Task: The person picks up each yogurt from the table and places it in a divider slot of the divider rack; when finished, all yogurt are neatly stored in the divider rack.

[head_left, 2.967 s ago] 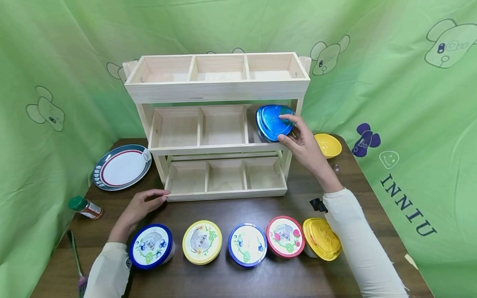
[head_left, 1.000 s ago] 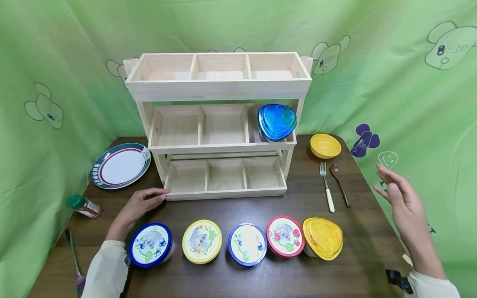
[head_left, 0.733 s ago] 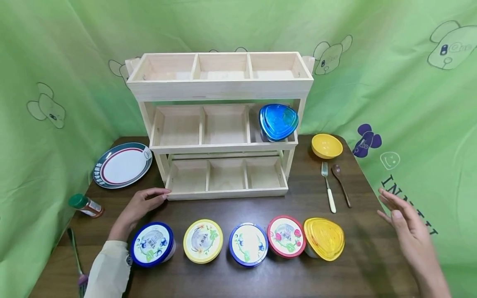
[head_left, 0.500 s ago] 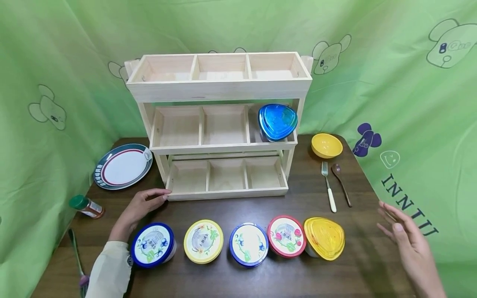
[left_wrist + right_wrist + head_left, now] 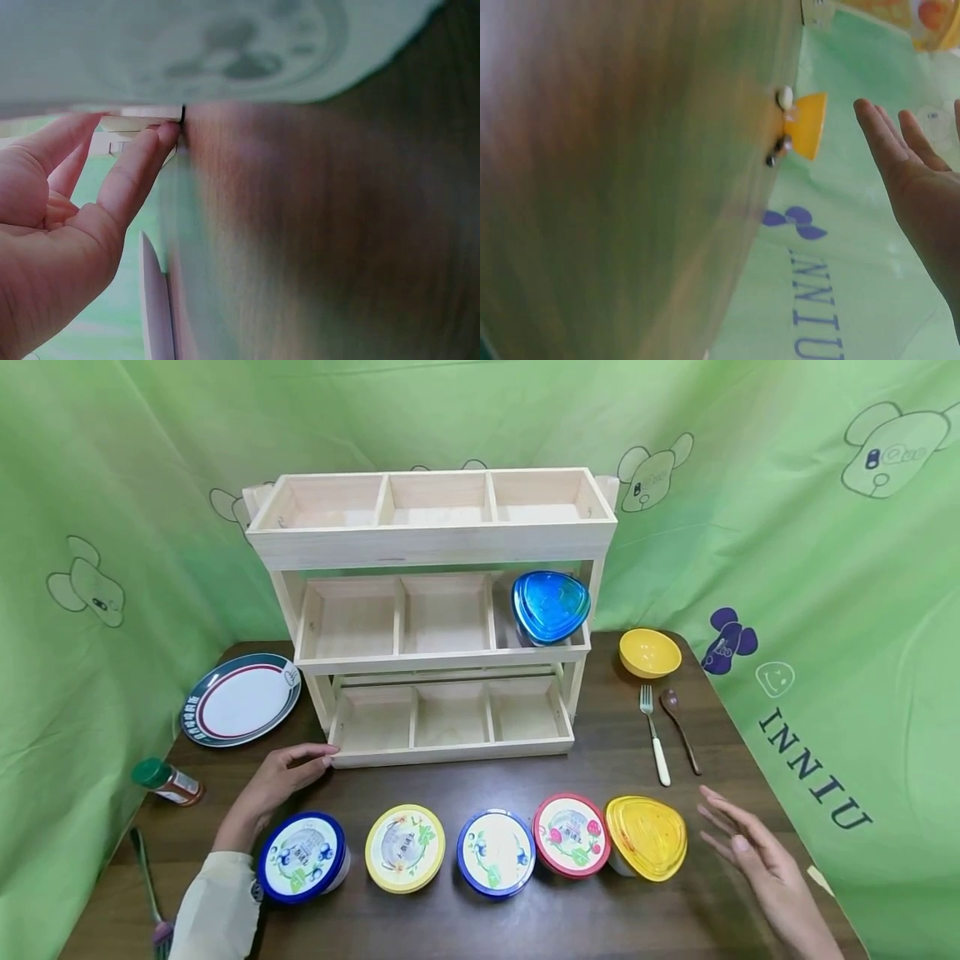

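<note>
My left hand (image 5: pixel 283 777) touches the lower left front corner of a three-tier pale wooden rack (image 5: pixel 438 545), fingers extended, also seen in the left wrist view. A tub with a blue rounded-triangle lid (image 5: pixel 552 607) stands in the right compartment of the middle tier. My right hand (image 5: pixel 765 868) is held with fingers spread, holding nothing, to the right of a tub with a yellow rounded-triangle lid (image 5: pixel 647 837). Left of that tub stand a red-lidded round tub (image 5: pixel 572 835), a blue-lidded one (image 5: pixel 496 853), a yellow-lidded one (image 5: pixel 405 848) and another blue-lidded one (image 5: pixel 302 857).
Right of the rack are a yellow bowl (image 5: pixel 649 653), a fork with a white handle (image 5: pixel 660 760) and a brown spoon (image 5: pixel 681 731). On the left lie an oval plate (image 5: pixel 243 697), a green-capped shaker (image 5: pixel 168 781) and a purple-and-green utensil (image 5: pixel 153 893). Green curtain (image 5: pixel 862 627) surrounds the table.
My right hand has let go of the blue-lidded tub in the middle tier, swung out right, then come down and back left towards the yellow-lidded tub. My left hand stays at the rack's corner.
</note>
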`<control>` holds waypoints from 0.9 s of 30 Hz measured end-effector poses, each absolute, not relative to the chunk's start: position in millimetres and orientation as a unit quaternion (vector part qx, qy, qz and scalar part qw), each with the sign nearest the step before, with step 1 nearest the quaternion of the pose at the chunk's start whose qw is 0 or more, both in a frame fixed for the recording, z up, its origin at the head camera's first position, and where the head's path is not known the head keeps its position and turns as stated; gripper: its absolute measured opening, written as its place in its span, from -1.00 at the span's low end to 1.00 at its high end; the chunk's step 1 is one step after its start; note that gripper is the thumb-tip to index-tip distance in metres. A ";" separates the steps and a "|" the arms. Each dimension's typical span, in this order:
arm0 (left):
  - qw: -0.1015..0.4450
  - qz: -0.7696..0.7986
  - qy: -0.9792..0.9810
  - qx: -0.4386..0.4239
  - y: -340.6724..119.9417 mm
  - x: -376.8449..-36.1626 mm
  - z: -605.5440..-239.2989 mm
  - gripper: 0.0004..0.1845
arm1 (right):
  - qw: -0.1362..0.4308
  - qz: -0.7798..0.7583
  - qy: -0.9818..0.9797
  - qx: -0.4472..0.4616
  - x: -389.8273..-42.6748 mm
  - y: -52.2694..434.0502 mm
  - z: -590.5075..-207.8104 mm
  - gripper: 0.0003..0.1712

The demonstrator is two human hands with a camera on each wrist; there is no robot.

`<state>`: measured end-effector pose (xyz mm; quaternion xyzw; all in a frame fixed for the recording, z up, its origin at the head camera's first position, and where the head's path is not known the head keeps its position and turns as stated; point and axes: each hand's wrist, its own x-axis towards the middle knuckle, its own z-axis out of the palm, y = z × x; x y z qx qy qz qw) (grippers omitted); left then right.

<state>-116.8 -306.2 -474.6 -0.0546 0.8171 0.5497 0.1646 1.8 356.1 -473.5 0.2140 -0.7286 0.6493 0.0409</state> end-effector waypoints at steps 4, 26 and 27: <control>0.164 0.546 0.820 -0.055 -305.3 -116.4 -475.0 -0.54 | 0.017 0.647 -0.740 0.182 5.1 345.8 -478.2 -0.43; 0.160 0.551 0.817 -0.053 -307.6 -115.9 -480.4 -0.55 | -0.010 0.654 -0.728 0.207 -0.3 319.2 -490.1 -0.41; 0.159 0.551 0.817 -0.052 -307.8 -116.2 -480.2 -0.54 | -0.009 0.658 -0.722 0.214 -0.5 318.7 -490.4 -0.39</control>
